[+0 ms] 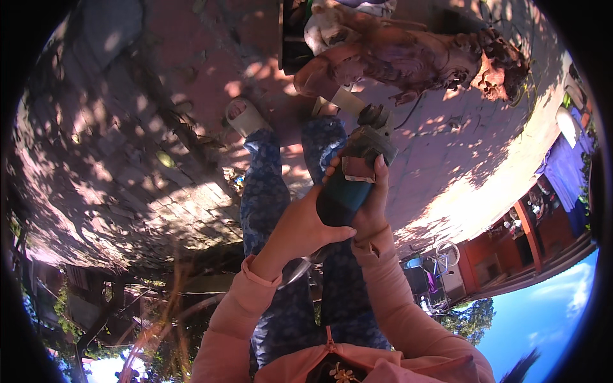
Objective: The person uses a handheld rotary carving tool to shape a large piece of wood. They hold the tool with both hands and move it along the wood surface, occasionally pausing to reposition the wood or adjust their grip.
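Note:
Between my two hands I hold a hand-held power tool (pixel 348 195) with a dark teal body, a black rear end and a dusty metal head pointing away from me. My left hand (pixel 305 220) is closed around its rear and left side, the thumb across the black end. Along the right side my right hand (pixel 373 204) is wrapped, its fingertips near the head. A torn reddish-brown patch (pixel 359 168) lies on the body just behind the head. Past the tool rests a carved reddish-brown wooden piece (pixel 408 60), apart from both hands.
A pale block (pixel 348 101) sits between the tool and the carving, with a thin dark cord nearby. My sandalled foot (pixel 246 117) stands on sun-dappled paving (pixel 191 204). At the right are a purple cloth (pixel 568 163) and a bicycle wheel (pixel 448 253).

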Tool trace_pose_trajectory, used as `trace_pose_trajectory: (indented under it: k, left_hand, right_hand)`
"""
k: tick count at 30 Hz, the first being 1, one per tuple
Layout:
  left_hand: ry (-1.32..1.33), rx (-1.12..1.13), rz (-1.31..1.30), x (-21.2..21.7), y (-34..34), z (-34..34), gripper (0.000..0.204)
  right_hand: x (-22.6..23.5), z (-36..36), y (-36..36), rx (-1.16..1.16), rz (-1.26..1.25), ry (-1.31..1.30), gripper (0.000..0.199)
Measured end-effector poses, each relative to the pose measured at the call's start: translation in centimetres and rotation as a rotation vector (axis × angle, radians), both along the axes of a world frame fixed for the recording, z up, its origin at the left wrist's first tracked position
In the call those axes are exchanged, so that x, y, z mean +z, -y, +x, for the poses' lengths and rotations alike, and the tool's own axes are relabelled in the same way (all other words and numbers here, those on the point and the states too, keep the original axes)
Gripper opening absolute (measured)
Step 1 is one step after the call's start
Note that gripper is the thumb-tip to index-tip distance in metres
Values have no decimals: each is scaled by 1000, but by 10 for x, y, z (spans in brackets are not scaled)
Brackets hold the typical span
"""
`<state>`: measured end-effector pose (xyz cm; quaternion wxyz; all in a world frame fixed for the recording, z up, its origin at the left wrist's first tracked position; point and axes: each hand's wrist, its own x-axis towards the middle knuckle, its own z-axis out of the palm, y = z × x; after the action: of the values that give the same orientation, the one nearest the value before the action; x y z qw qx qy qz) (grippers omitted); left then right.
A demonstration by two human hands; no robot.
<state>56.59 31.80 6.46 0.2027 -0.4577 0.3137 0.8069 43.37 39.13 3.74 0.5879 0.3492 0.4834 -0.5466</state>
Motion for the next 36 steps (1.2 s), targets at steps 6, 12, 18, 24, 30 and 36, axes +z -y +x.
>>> trace_pose_trajectory:
  k: [6, 12, 18, 24, 30, 36]
  left_hand:
    - [-56, 138, -17, -4, -7, -6, 76]
    - [-210, 290, 29, -31, -7, -31, 77]
    - [-115, 213, -40, -22, -24, -21, 81]
    - [14, 83, -81, 0, -19, -17, 73]
    - [-38, 129, -144, -19, -17, -36, 73]
    - [-120, 156, -76, -32, -5, -37, 78]
  right_hand:
    - [6, -10, 15, 33, 72, -43, 63]
    - [-2, -44, 33, 269, 57, -223, 62]
    - [-3, -32, 15, 176, 6, -103, 64]
    - [-2, -20, -2, 31, -6, 62, 66]
    - [-20, -44, 9, 122, -76, -13, 64]
    - [-18, -50, 23, 232, -31, -140, 62]
